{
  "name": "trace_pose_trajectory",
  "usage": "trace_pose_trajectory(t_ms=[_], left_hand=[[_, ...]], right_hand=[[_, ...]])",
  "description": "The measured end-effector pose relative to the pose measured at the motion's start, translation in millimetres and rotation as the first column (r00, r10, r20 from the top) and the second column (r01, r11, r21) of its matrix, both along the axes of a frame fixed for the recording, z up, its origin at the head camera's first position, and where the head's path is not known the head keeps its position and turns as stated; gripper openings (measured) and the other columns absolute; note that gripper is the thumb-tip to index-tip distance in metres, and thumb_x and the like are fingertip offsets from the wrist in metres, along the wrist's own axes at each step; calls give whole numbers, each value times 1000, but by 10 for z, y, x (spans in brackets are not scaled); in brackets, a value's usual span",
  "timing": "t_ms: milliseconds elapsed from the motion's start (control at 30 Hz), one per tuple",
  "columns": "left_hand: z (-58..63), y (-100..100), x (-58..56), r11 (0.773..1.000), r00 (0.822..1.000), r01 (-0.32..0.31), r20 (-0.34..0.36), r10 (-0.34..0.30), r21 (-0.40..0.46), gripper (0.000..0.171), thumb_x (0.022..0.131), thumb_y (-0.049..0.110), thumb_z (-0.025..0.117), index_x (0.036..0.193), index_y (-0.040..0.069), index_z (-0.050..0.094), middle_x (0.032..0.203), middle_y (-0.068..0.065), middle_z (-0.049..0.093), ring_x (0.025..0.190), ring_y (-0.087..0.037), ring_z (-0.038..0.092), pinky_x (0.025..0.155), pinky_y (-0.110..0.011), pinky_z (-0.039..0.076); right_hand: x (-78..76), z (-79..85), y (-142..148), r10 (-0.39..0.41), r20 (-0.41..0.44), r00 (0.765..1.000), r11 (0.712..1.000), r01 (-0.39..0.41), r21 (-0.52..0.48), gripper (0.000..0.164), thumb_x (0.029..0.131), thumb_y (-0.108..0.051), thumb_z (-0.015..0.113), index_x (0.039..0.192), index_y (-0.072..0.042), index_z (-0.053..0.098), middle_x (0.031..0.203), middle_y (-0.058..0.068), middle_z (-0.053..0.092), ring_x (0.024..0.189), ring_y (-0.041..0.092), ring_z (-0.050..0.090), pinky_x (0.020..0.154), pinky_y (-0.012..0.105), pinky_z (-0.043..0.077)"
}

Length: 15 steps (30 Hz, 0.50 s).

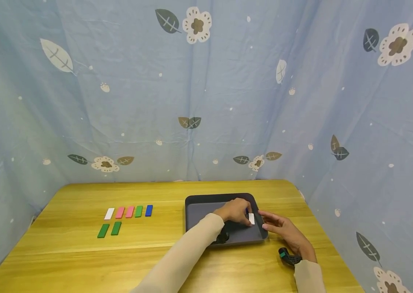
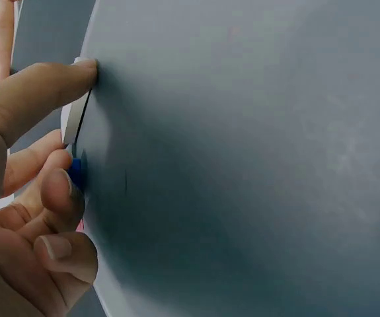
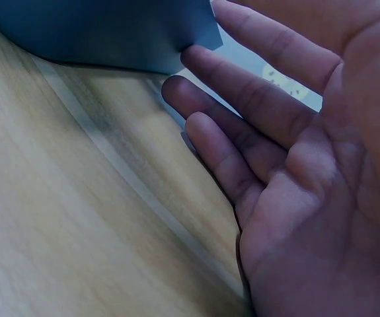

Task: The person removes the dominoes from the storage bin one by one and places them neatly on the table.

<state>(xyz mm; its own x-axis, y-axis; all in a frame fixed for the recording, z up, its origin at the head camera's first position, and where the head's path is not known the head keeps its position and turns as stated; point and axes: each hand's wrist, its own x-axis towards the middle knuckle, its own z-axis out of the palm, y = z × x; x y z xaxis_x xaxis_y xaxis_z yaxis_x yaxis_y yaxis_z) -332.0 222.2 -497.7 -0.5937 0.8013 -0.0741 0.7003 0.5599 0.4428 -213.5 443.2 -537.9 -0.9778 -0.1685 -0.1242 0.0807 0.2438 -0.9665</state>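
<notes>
Inside the dark grey tray, my left hand pinches a small white tile between thumb and a finger, close to the tray's right wall. A blue tile shows by the other fingertips in the left wrist view, partly hidden by them. Below it a sliver of something pink peeks out. My right hand is at the outside of the tray's right wall, palm turned toward it, fingers extended and holding nothing. In the right wrist view its fingertips lie close to the wall; contact is hard to tell.
Left of the tray, a row of tiles lies on the wooden table: white, two pink, light green and blue. Two darker green tiles lie nearer. A patterned curtain hangs behind the table.
</notes>
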Motion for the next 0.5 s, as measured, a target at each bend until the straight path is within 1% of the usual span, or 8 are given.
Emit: trace_pose_trajectory(t_ms=[67, 133, 233, 333, 433, 500], left_hand=[[3, -26, -22, 999, 999, 16, 36, -17, 36, 39, 81, 33, 91, 109, 13, 73, 89, 6, 63, 76, -7, 57, 69, -24, 49], [25, -63, -39, 996, 997, 28, 72, -34, 79, 39, 81, 28, 91, 110, 10, 73, 91, 4, 65, 77, -6, 58, 70, -22, 49], [66, -121, -49, 989, 991, 25, 126, -44, 148, 40, 81, 22, 91, 112, 6, 72, 93, 3, 69, 78, -4, 60, 72, -19, 50], [97, -176, -54, 977, 983, 2, 179, -41, 213, 39, 81, 16, 90, 113, 4, 72, 90, 3, 71, 78, -3, 62, 73, -18, 51], [105, -230, -70, 965, 975, -23, 218, -36, 263, 39, 81, 13, 90, 114, 2, 72, 89, 4, 71, 79, -2, 63, 74, -18, 51], [103, -270, -83, 957, 969, -41, 244, -31, 288, 39, 81, 12, 90, 114, 2, 73, 90, 3, 70, 81, -3, 63, 73, -19, 51]], right_hand=[[-4, 6, -3, 3, -2, 1000, 1000, -3, 2, 56, 102, -24, 67, 155, -20, 49, 160, 11, 41, 145, 34, 39, 111, 48, 42], [-9, 14, -6, 4, -2, 1000, 1000, -4, 6, 56, 102, -25, 67, 155, -20, 49, 160, 10, 41, 144, 32, 40, 110, 48, 42], [-18, 15, -9, 6, -4, 1000, 1000, -6, 12, 56, 102, -27, 67, 155, -20, 48, 159, 12, 41, 142, 33, 43, 109, 48, 43], [-18, 9, -11, -5, -1, 1000, 1000, 5, 25, 57, 102, -28, 67, 155, -21, 49, 158, 13, 43, 140, 30, 46, 107, 44, 45], [-13, -3, -8, -9, -6, 1000, 999, 9, 47, 58, 102, -28, 67, 156, -19, 48, 158, 14, 42, 139, 29, 47, 105, 39, 47], [-10, -12, -2, -14, -3, 1000, 999, 14, 52, 57, 102, -27, 67, 156, -19, 48, 158, 14, 42, 140, 30, 46, 106, 39, 46]])
